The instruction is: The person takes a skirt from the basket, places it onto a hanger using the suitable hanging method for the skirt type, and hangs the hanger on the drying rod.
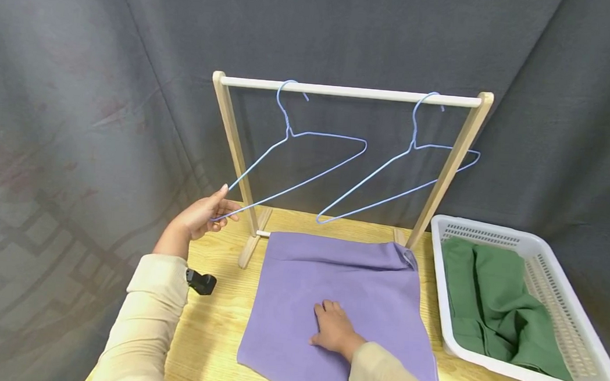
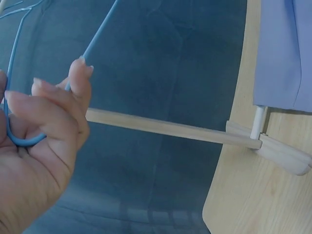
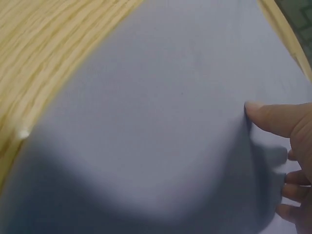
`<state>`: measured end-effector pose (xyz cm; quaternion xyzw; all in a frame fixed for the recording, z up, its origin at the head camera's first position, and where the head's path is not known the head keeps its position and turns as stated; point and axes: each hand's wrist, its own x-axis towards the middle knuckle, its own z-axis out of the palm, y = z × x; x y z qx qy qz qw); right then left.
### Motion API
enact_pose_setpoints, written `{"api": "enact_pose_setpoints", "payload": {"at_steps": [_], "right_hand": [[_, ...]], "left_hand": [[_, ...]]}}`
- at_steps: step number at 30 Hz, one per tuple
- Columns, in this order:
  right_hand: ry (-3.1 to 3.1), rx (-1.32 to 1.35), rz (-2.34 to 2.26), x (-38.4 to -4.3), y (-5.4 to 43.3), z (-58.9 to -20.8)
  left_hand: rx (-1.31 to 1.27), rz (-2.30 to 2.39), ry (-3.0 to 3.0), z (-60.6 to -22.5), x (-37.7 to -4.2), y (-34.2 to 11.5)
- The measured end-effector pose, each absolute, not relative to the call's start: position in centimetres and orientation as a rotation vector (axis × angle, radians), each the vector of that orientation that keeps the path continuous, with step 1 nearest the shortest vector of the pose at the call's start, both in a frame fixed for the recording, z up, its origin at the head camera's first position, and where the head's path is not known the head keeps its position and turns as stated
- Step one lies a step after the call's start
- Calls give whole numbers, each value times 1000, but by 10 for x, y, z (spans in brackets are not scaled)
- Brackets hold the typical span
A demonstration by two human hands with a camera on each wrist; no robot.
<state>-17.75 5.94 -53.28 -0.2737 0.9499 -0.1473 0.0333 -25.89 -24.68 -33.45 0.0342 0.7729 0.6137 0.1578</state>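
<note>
My left hand (image 1: pixel 204 212) holds a blue wire hanger (image 1: pixel 329 135) by its lower left corner, the fingers curled about the wire in the left wrist view. That hanger's hook stays over the white rail (image 1: pixel 353 92) of a small wooden rack, its body swung out toward me. A purple cloth (image 1: pixel 292 306) lies spread on the table, its far edge folded near the rack's foot. My right hand (image 1: pixel 335 327) rests on the middle of this cloth, palm down with relaxed fingers. In the right wrist view the thumb (image 3: pixel 275 119) touches the fabric.
A second blue hanger (image 1: pixel 362 183) hangs on the right part of the rail. At the right stands a white basket (image 1: pixel 585 324) with folded green cloth (image 1: pixel 503 296) in it. The rack's wooden uprights (image 1: pixel 444 176) stand near the table's back edge, before a dark curtain.
</note>
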Motion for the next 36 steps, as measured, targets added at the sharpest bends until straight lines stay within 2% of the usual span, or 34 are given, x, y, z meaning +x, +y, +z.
{"api": "enact_pose_setpoints", "payload": {"at_steps": [15, 36], "right_hand": [[2983, -884, -241, -176, 52, -528], [2966, -1062, -309, -174, 39, -535]], "left_hand": [[72, 1753, 2300, -332, -261, -236], [145, 1974, 2294, -326, -257, -224]]}}
